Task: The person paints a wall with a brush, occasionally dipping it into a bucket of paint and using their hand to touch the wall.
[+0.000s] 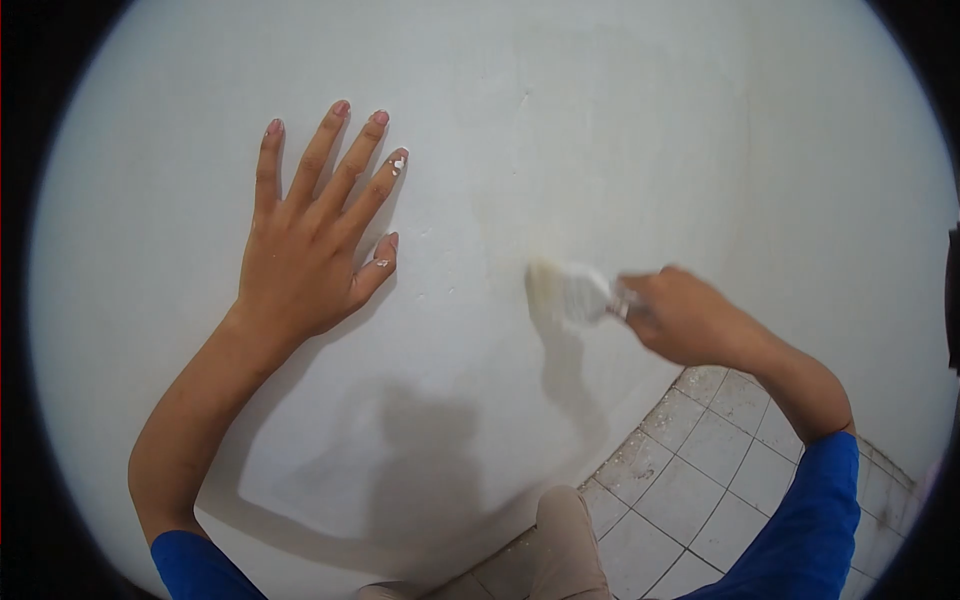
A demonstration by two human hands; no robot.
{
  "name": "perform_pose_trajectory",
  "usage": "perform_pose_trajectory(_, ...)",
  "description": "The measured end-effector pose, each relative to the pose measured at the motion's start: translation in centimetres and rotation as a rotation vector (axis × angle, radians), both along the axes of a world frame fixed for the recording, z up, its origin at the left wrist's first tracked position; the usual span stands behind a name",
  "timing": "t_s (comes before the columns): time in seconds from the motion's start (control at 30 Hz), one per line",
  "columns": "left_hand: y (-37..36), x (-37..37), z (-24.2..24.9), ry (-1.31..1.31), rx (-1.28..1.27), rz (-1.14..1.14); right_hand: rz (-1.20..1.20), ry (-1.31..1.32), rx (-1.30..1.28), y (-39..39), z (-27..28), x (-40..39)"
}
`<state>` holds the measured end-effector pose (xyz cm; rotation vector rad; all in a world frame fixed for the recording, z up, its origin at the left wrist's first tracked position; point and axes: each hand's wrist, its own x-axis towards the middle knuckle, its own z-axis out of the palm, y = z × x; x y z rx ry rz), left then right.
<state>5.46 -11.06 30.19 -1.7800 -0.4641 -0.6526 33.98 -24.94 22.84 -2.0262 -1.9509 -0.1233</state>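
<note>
My left hand [305,235] lies flat against the white wall [440,180], fingers spread, with white paint specks on the index fingertip and thumb. In my right hand [685,315] is a paintbrush [590,293], gripped by its handle and slightly blurred by motion. Its pale bristles point left and meet the wall surface to the right of my left hand. Around and above the brush, the wall has a damp-looking, faintly yellowish patch [620,150]. A few small dents or bumps mark the wall between the hand and the brush.
Below the wall at the lower right runs a floor of white square tiles [690,460], dirty and speckled along the wall's base. My knee in beige trousers [568,530] shows at the bottom, close to the wall. Shadows of my head and arms fall on the wall.
</note>
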Motion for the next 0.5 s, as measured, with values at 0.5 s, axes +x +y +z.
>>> perform_pose_trajectory(0.5, -0.3, -0.7, 0.4, 0.046, -0.034, 0.015, 0.096, -0.232, -0.097, 0.3, -5.2, -4.5)
